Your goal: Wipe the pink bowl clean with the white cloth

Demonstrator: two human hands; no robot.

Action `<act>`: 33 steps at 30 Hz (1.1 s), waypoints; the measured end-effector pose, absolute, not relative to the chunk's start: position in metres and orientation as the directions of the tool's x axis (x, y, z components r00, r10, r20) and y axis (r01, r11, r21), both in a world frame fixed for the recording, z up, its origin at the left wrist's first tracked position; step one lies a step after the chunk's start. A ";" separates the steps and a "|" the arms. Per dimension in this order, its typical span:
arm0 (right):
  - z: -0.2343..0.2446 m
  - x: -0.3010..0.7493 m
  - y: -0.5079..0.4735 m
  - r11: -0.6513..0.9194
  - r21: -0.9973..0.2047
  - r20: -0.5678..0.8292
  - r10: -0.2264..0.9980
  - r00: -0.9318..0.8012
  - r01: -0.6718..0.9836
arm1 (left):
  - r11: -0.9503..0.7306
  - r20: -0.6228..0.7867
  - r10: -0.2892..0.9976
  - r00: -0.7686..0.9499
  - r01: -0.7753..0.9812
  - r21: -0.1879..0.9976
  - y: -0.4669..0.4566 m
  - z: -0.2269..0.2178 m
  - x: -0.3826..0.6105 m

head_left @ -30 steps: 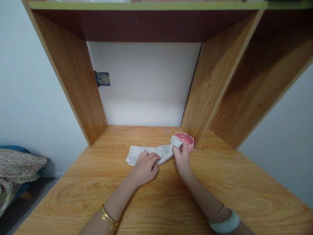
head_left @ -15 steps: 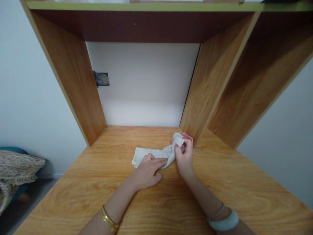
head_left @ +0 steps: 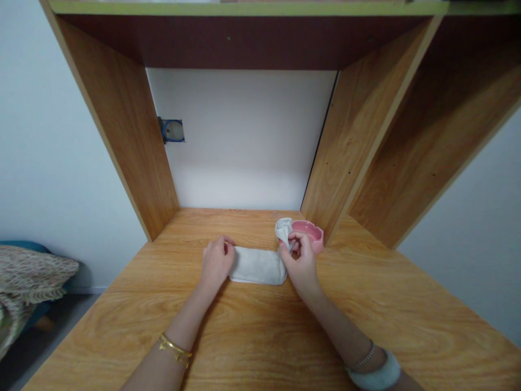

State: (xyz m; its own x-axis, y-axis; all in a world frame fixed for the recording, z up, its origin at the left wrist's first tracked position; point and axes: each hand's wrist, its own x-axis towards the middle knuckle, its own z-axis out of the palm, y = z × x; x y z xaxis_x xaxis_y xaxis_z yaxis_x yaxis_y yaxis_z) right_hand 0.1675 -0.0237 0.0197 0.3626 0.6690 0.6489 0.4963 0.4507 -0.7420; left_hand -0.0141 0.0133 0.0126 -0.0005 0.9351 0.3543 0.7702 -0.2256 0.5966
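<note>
A white sock [head_left: 258, 265] lies flat on the wooden desk [head_left: 260, 336], stretched between my two hands. My left hand [head_left: 216, 262] is closed on its left end, fingers curled over the edge. My right hand [head_left: 299, 262] pinches the sock's right end, which is lifted and curled upward. Just behind my right hand sits a small pink dish [head_left: 310, 232], partly hidden by my fingers.
The desk has upright wooden side panels [head_left: 130, 136] and a shelf overhead. A second wooden compartment [head_left: 407, 152] opens to the right. A blue-rimmed wall socket hole [head_left: 171, 131] shows on the white back wall. Patterned fabric [head_left: 28, 277] lies at far left.
My left hand moved from the sock's middle to its left end. The sock was drawn straight and flat, and my right hand lifted and curled the right end.
</note>
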 end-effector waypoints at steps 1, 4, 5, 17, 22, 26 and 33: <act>0.018 0.166 -0.024 0.448 -0.743 0.639 0.697 0.326 0.498 | -0.178 0.314 0.948 -0.047 0.741 0.647 0.016 0.011 -0.016; 0.013 0.157 -0.024 0.433 -0.763 0.575 0.794 0.198 0.479 | -0.124 0.235 0.969 -0.074 0.678 0.725 0.021 0.007 -0.018; 0.011 0.153 -0.024 0.424 -0.772 0.551 0.818 0.166 0.473 | -0.126 0.226 0.972 -0.063 0.671 0.730 0.021 0.006 -0.018; -0.004 0.130 -0.022 0.405 -0.786 0.424 0.903 -0.070 0.467 | -0.127 0.148 0.988 0.046 0.788 0.602 0.011 0.020 -0.015; 0.005 0.140 -0.025 0.456 -0.700 0.502 0.861 -0.076 0.549 | -0.086 0.148 0.989 0.010 0.854 0.514 0.013 0.020 -0.017; 0.011 0.160 -0.020 0.378 -0.638 0.525 0.851 0.020 0.671 | -0.081 0.160 0.987 0.007 0.885 0.459 0.012 0.022 -0.019; 0.009 0.182 -0.016 0.084 -0.533 0.380 0.913 0.149 0.842 | -0.086 0.174 0.984 0.036 0.953 0.289 0.006 0.020 -0.016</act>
State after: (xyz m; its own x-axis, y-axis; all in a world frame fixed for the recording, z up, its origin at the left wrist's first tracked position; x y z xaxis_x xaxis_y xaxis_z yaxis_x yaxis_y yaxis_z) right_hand 0.1822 -0.0162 0.0088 0.1491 0.9129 0.3801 0.8418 0.0845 -0.5332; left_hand -0.0165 0.0056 0.0198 0.0361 0.9841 0.1740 0.9534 -0.0861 0.2892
